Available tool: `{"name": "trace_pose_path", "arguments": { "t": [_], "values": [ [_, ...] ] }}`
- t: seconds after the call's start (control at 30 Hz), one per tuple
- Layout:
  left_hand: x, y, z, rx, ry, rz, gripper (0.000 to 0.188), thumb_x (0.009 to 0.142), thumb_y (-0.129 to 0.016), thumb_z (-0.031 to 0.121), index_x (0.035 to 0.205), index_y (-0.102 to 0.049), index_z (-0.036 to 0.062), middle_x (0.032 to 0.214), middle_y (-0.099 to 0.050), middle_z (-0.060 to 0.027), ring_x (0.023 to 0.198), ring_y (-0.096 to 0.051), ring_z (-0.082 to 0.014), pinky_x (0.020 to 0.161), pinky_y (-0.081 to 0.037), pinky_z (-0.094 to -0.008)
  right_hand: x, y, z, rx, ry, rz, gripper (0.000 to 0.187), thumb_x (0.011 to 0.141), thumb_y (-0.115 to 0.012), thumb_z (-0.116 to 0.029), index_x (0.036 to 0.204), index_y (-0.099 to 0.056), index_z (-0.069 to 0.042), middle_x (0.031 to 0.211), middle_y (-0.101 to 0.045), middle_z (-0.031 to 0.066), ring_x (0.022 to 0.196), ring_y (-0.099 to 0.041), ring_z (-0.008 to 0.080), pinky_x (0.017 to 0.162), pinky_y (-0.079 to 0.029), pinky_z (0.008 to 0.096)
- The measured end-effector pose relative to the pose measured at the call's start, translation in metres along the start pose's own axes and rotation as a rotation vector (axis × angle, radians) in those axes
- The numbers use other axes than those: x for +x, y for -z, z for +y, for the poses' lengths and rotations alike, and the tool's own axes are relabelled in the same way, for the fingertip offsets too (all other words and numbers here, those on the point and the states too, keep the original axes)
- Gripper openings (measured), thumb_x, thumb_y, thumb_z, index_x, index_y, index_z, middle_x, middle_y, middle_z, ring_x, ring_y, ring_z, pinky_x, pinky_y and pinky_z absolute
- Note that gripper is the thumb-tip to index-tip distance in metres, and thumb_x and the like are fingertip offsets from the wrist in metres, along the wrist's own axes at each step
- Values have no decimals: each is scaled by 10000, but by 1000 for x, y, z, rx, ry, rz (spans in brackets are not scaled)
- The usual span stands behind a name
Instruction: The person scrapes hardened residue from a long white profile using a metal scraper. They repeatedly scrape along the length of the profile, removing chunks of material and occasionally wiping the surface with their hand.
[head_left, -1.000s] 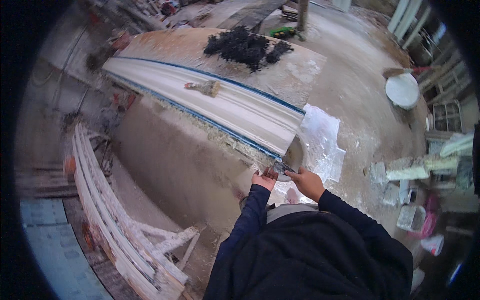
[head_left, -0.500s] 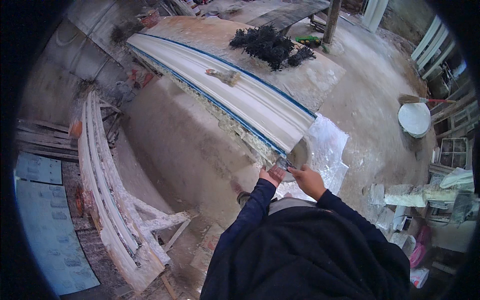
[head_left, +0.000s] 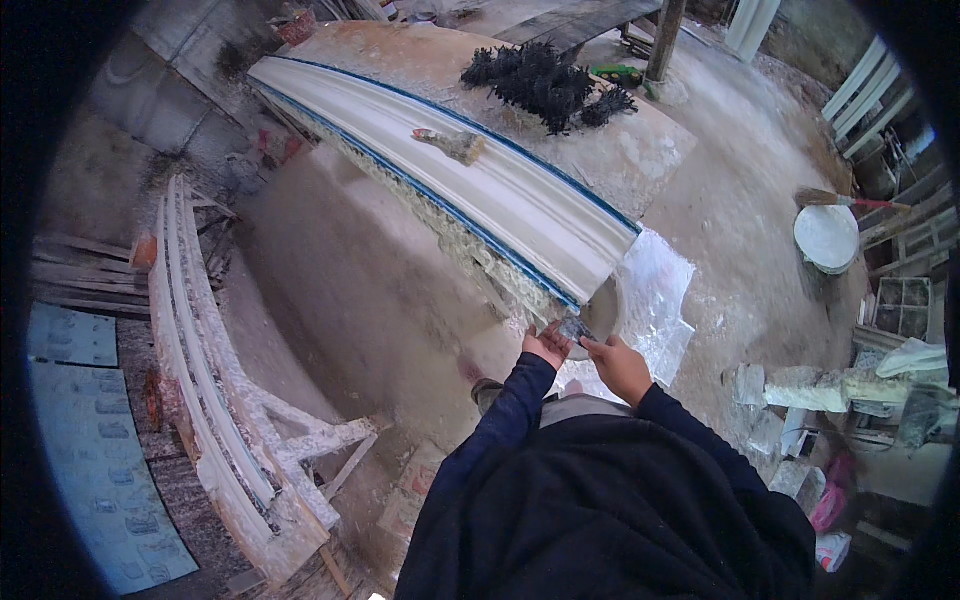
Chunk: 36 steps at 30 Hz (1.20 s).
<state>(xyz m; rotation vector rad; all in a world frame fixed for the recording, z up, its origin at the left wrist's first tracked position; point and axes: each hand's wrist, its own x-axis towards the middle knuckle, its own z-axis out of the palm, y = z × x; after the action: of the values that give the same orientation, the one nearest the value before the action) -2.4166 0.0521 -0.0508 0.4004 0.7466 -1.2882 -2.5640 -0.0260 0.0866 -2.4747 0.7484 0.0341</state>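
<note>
Both hands at the near end of the long white moulding (head_left: 480, 180) on the bench, left hand (head_left: 546, 346) spread under and right hand (head_left: 620, 366) pinching a small scraper (head_left: 575, 328); cast looks formed, end trimming seemingly unfinished.

Passage ahead of the left hand (head_left: 546, 346) and right hand (head_left: 620, 366) is being blocked by the near end of the long white moulding (head_left: 480, 180). Its top is being obstructed by a brush (head_left: 452, 143) and black fibres (head_left: 545, 82). The dusty floor (head_left: 340, 290) leftward is being left open.
</note>
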Motion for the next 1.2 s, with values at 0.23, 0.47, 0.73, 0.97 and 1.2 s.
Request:
{"name": "trace_pose_path", "arguments": {
  "t": [0.23, 0.47, 0.73, 0.97, 1.2],
  "values": [
    [-3, 1, 4, 50, -41, 123, 537, 862, -267, 533, 750, -554, 93, 543, -408, -37, 580, -453, -228, 606, -435, -405, 6, -15, -5, 21, 0, 35, 268, 856, -466, -211, 1100, -579, -211, 828, -520, 152, 685, -571, 333, 575, -459, 418],
    [-14, -6, -7, 39, -90, 146, 381, 855, -299, 410, 825, -507, 93, 784, -514, -98, 730, -501, -262, 739, -432, -435, 4, -40, 16, 312, 37, 120, 296, 832, -534, -164, 1122, -578, -197, 774, -512, 144, 655, -533, 307, 592, -424, 377],
    [-23, -1, -12, 33, -29, -35, 454, 869, -236, 393, 1036, -498, 62, 1125, -527, -164, 999, -510, -319, 858, -407, -449, 2, -60, 20, 512, 0, 176, 295, 816, -561, -142, 1104, -595, -197, 697, -516, 125, 627, -530, 290, 571, -417, 360],
    [-31, -22, -20, 130, -11, -186, 544, 870, -179, 385, 1177, -414, 3, 1159, -502, -185, 1063, -471, -343, 916, -370, -457, -4, -51, 10, 169, 14, 257, 271, 797, -572, -156, 1054, -602, -235, 754, -525, 101, 642, -562, 300, 530, -447, 383],
    [-31, -25, -19, 174, -127, 1, 406, 867, -329, 325, 1110, -445, 21, 1118, -516, -139, 1076, -459, -297, 906, -369, -432, -6, -73, 12, 308, 18, 378, 240, 814, -559, -175, 1046, -593, -228, 766, -522, 96, 640, -564, 298, 532, -456, 379]
  ]
}}
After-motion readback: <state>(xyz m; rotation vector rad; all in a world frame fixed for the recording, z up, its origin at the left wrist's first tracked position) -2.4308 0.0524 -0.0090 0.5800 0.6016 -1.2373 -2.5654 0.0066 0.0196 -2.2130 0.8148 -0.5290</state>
